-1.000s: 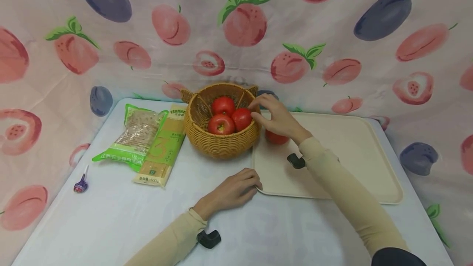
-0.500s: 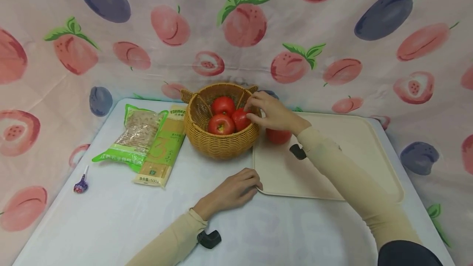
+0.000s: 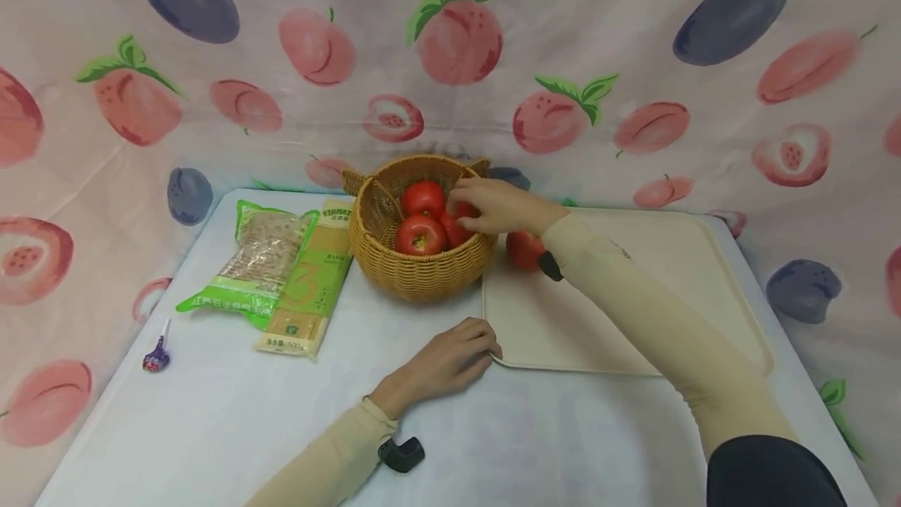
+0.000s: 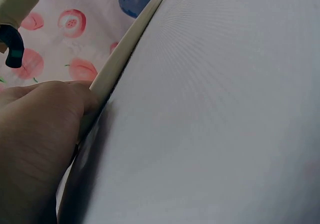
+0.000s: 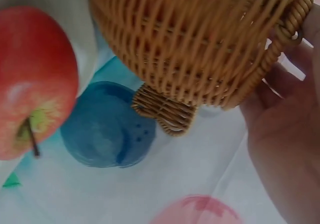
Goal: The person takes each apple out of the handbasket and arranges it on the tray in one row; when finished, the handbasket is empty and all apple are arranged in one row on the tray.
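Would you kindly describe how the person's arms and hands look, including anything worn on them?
The left hand and right hand are bare. Close-fitting beige sleeves reach both wrists, where small curved black pieces stick out. Dark material covers the right arm farther up.

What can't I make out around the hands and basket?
Head view: part of the rightmost apple in the basket, behind the right hand.
Right wrist view: ends of that hand's fingers, behind the basket wall.
Left wrist view: part of the left hand, cut off by the left edge.
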`<state>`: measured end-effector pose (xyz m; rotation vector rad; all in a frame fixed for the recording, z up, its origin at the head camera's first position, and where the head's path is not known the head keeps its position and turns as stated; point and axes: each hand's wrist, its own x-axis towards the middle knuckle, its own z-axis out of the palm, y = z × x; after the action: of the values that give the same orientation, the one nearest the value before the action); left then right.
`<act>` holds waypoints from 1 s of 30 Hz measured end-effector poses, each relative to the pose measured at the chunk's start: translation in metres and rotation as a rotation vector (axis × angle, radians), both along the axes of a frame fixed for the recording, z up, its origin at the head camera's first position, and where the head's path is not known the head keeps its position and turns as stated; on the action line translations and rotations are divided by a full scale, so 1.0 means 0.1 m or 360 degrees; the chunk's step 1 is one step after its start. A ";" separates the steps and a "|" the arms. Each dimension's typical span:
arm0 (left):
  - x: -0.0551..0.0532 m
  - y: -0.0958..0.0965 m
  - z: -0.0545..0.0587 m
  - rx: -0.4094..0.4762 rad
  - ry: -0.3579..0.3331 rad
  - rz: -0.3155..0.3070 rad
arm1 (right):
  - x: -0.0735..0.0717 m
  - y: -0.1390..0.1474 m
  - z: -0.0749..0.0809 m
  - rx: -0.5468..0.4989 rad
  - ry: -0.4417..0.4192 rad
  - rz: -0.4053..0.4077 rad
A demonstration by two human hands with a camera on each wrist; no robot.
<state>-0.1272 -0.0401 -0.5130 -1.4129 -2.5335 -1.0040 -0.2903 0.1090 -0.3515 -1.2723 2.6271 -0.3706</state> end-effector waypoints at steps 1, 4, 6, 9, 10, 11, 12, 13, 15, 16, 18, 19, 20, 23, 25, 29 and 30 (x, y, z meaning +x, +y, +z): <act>0.00 0.00 0.00 0.0005 0.0003 0.0006 | -0.01 -0.03 0.02 0.0038 -0.0013 -0.0003; -0.02 0.00 0.00 0.0012 0.0012 0.0016 | -0.04 -0.11 0.06 0.0152 -0.0047 -0.0005; -0.03 0.00 0.00 0.0011 0.0024 0.0022 | -0.07 -0.15 0.08 0.0221 -0.0043 -0.0004; -0.04 0.02 0.01 0.0019 0.0031 0.0021 | -0.10 -0.20 0.11 0.0317 -0.0046 -0.0009; -0.04 0.02 0.01 0.0025 0.0030 0.0021 | -0.11 -0.21 0.12 0.0345 -0.0053 -0.0015; -0.04 0.02 0.02 0.0028 0.0026 0.0020 | -0.11 -0.22 0.13 0.0373 -0.0060 -0.0022; -0.04 0.02 0.02 0.0031 0.0024 0.0018 | -0.12 -0.23 0.14 0.0401 -0.0072 -0.0032; -0.04 0.02 0.02 0.0032 0.0022 0.0017 | -0.12 -0.24 0.15 0.0425 -0.0093 -0.0041; -0.04 0.02 0.02 0.0025 0.0026 0.0020 | -0.11 -0.27 0.17 0.0475 -0.0130 -0.0062; -0.04 0.02 0.01 0.0025 0.0026 0.0021 | -0.11 -0.28 0.18 0.0503 -0.0147 -0.0074; -0.03 0.01 0.00 0.0026 0.0030 0.0020 | -0.10 -0.31 0.17 0.0567 -0.0180 -0.0102; -0.03 0.01 0.00 0.0032 0.0028 0.0017 | -0.10 -0.33 0.16 0.0603 -0.0202 -0.0126; -0.03 0.01 -0.01 0.0037 0.0023 0.0012 | -0.10 -0.34 0.16 0.0642 -0.0224 -0.0157; -0.02 0.01 -0.02 0.0055 0.0018 -0.0005 | -0.09 -0.37 0.12 0.0752 -0.0277 -0.0231; -0.02 0.02 -0.03 0.0056 0.0023 -0.0011 | -0.10 -0.38 0.11 0.0805 -0.0294 -0.0269; -0.02 0.01 -0.03 0.0040 0.0043 -0.0002 | -0.10 -0.41 0.09 0.0849 -0.0293 -0.0306; -0.03 0.01 -0.03 0.0037 0.0046 -0.0003 | -0.10 -0.42 0.09 0.0854 -0.0300 -0.0319</act>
<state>-0.1297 -0.0391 -0.5160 -1.4136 -2.4927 -1.0019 -0.3004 0.0675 -0.3424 -0.7655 2.4537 0.1754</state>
